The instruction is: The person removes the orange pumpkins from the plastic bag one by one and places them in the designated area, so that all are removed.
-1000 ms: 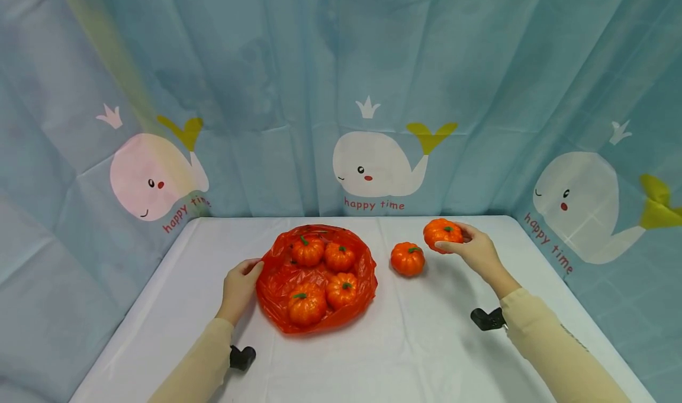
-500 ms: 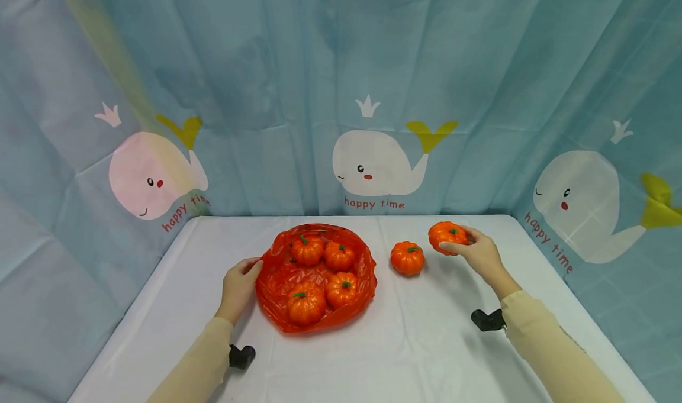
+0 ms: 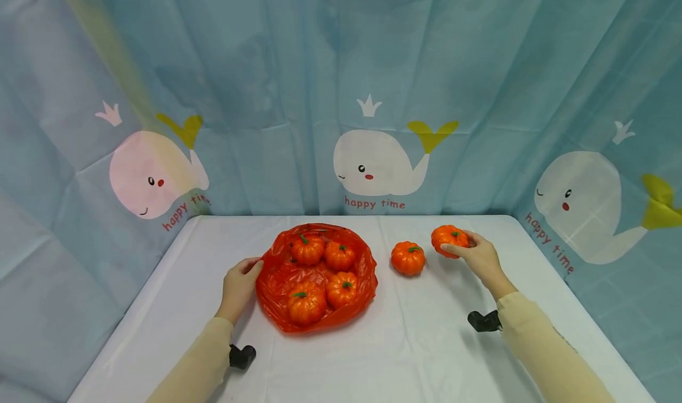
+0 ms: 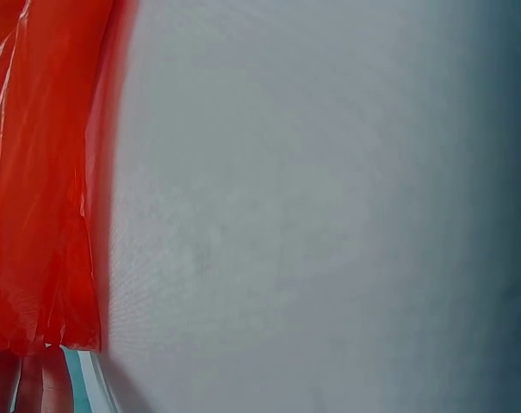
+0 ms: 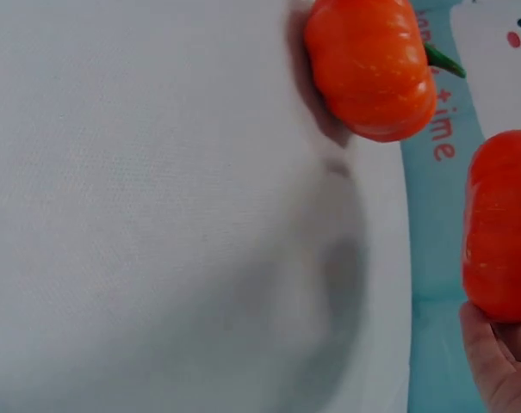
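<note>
My left hand (image 3: 239, 289) pinches the left rim of a red plastic bag (image 3: 269, 279), which lies spread open on the table. Inside the bag sit several small orange pumpkins with green stems, one pumpkin (image 3: 306, 304) at its near side. In the left wrist view the bag's side (image 4: 40, 189) hangs over the fingertips. At the back right, my right hand (image 3: 482, 261) grips another pumpkin (image 3: 446, 237) between thumb and fingers. The right wrist view shows this held pumpkin (image 5: 501, 228) with its shadow falling on the tablecloth. A loose pumpkin (image 3: 408, 258) rests between the bag and my right hand.
White cloth covers the table (image 3: 373, 361). A blue curtain (image 3: 298, 95) with whale prints stands right behind it and along both sides. Black wrist mounts (image 3: 483, 321) stick out from both sleeves.
My right hand has shifted slightly right and nearer with the pumpkin, which appears lower. My left hand, the bag and the loose pumpkin stay put.
</note>
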